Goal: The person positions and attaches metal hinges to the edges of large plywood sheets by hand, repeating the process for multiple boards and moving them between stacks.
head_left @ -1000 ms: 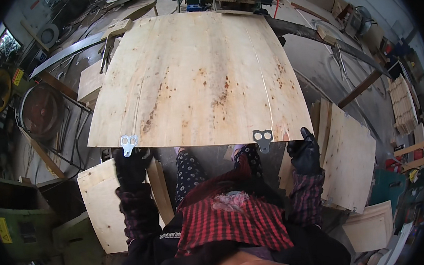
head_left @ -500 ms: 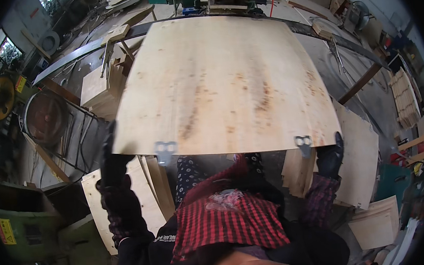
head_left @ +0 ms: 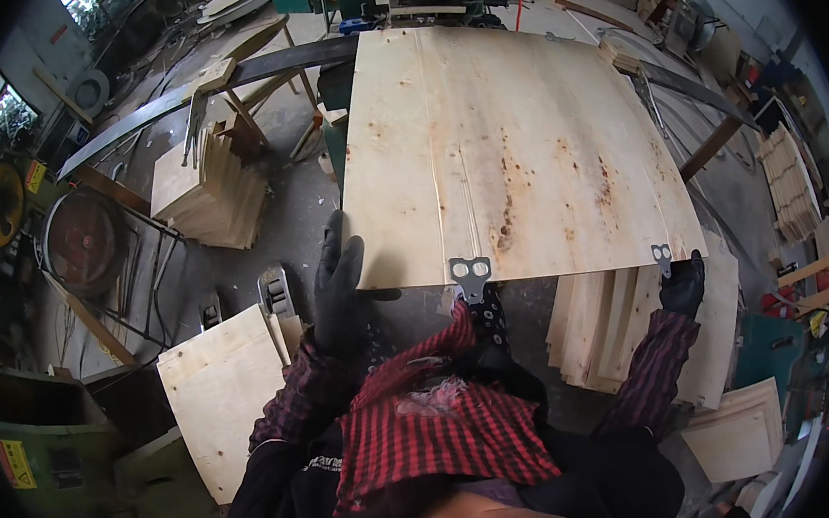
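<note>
A large pale wood sheet (head_left: pixel 522 143) with brown knots and streaks lies ahead of me, its near edge toward my body. My right hand (head_left: pixel 682 287), in a dark glove, grips that sheet at its near right corner. Beside the near left corner is my left hand (head_left: pixel 339 289), also gloved, its fingers spread and the thumb pointing right just below the edge. Two metal brackets, each with two round holes, sit along the near edge: a left bracket (head_left: pixel 470 270) and a right bracket (head_left: pixel 662 255). The sheet hides most of what supports it.
A long dark rail (head_left: pixel 141 120) runs across behind the sheet. Stacked wood pieces (head_left: pixel 210 192) stand at the left, and more boards (head_left: pixel 216 391) lean near my left arm. Further stacks (head_left: pixel 600 327) are by my right forearm. A green machine (head_left: pixel 55 453) occupies the lower left.
The wood sheet has shifted to the right. My left hand has come off its left edge, moved rightward and opened. My right hand has moved slightly right, still at the corner.
</note>
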### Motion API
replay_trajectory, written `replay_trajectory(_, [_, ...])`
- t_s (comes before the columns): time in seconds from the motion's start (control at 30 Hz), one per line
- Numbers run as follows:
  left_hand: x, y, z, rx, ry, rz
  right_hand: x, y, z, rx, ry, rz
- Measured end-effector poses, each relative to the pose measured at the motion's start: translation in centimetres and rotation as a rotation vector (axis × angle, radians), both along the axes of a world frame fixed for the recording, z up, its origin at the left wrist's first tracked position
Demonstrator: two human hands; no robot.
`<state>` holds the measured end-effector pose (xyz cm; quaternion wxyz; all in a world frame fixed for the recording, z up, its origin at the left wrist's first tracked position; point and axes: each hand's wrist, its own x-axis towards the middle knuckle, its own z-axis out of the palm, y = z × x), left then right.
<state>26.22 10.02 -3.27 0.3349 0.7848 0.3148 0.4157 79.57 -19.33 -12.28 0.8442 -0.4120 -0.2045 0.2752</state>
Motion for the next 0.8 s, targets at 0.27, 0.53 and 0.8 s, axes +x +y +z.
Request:
replay_trajectory(0.27, [1.3, -0.4, 0.3, -0.11, -0.133, 0.063, -7.2, 5.0, 5.5, -0.014, 0.213, -0.163])
replay_trajectory(0.53, [-0.2, 1.4, -0.7, 0.184, -0.104, -0.107, -19.0, 9.9, 4.8, -0.125, 0.328, 0.323])
replay_trajectory(0.8, [0.3, 6.1, -0.3, -1.054, -0.371, -0.358, -21.0, 14.7, 6.6, 0.013, 0.42, 0.294])
